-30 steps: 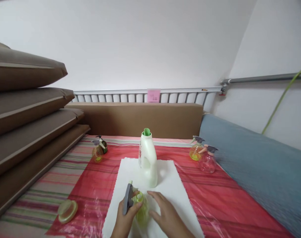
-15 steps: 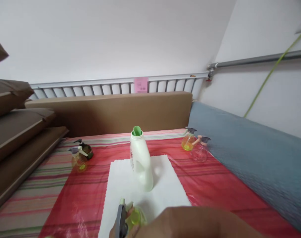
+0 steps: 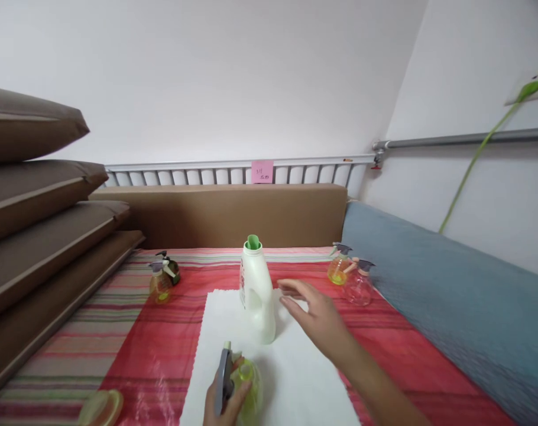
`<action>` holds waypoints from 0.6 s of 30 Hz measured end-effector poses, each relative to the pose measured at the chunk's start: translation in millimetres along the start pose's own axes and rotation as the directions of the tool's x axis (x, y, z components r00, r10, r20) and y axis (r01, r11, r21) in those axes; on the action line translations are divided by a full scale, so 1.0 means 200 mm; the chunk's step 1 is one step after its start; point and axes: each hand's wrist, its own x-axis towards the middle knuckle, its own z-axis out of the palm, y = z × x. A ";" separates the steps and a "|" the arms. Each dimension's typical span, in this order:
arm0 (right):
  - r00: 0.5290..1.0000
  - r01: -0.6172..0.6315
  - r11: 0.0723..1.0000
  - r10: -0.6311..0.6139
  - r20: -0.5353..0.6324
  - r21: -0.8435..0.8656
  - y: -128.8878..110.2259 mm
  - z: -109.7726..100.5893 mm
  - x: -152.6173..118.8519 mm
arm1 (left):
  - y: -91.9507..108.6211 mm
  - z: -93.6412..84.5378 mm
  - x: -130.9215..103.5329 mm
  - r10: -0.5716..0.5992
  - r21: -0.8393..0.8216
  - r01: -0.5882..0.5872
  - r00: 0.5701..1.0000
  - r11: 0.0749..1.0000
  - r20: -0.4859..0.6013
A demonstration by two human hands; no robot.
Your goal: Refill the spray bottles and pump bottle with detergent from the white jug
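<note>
At the bottom, my left hand (image 3: 227, 399) is closed on a spray bottle (image 3: 252, 396), clear with a yellow-green tint. Its grey trigger head (image 3: 223, 378), with a pale green tip, shows above the fingers; whether head and bottle are joined I cannot tell. My right hand (image 3: 311, 310) is empty, fingers stretched out and slightly bent, just right of a white handled jug (image 3: 259, 284), apart from it. The jug stands upright on a white cloth (image 3: 295, 367), and a green spout (image 3: 253, 242) shows in its neck.
Two spray bottles (image 3: 161, 287) stand at the left; a yellow one (image 3: 339, 269) and a pink one (image 3: 358, 290) stand at the right. A round yellowish lid-like piece (image 3: 101, 408) lies at lower left. Stacked brown cushions (image 3: 51, 222) rise on the left.
My right hand has moved from the bottom edge up and forward to the jug's right side. My left hand still holds the spray bottle. The camera view has shifted slightly.
</note>
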 end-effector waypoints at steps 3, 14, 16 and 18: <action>0.987 -0.156 0.988 0.156 -0.024 0.017 0.22 0.19 0.16 | -0.14 -0.01 0.08 0.073 0.069 -0.074 0.997 0.995 0.017; 0.960 -0.281 0.920 0.273 0.070 0.271 0.36 0.53 0.30 | -0.19 -0.07 0.06 0.023 0.031 -0.027 0.992 0.999 0.122; 0.960 -0.278 0.911 0.273 0.059 0.306 0.35 0.46 0.27 | -0.18 -0.07 0.07 -0.003 0.020 0.000 0.989 1.000 0.147; 0.961 -0.273 0.907 0.270 0.055 0.321 0.33 0.34 0.22 | -0.18 -0.07 0.08 -0.003 0.006 0.003 0.987 1.000 0.159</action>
